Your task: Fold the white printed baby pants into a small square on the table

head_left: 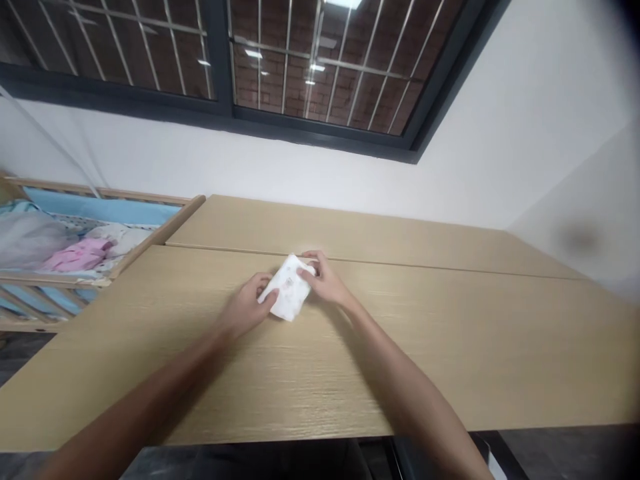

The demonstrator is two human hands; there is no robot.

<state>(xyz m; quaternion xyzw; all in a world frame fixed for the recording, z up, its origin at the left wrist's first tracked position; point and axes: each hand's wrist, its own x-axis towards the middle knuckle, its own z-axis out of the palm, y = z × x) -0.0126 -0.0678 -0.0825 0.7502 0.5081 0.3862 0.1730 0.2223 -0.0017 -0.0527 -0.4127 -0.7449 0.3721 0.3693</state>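
A small folded white cloth point(289, 291) with a faint print lies on the light wooden table point(450, 347), a little past its middle. My left hand point(249, 307) grips the cloth's near left corner with thumb and fingers closed on it. My right hand point(325, 280) pinches the far right edge of the same cloth. Both forearms reach in from the bottom of the view.
A wooden baby cot point(95, 247) with blue lining stands against the table's left side and holds pink and white clothes point(85, 253). A white wall and a barred window point(300, 67) lie behind the table. A seam runs across the tabletop.
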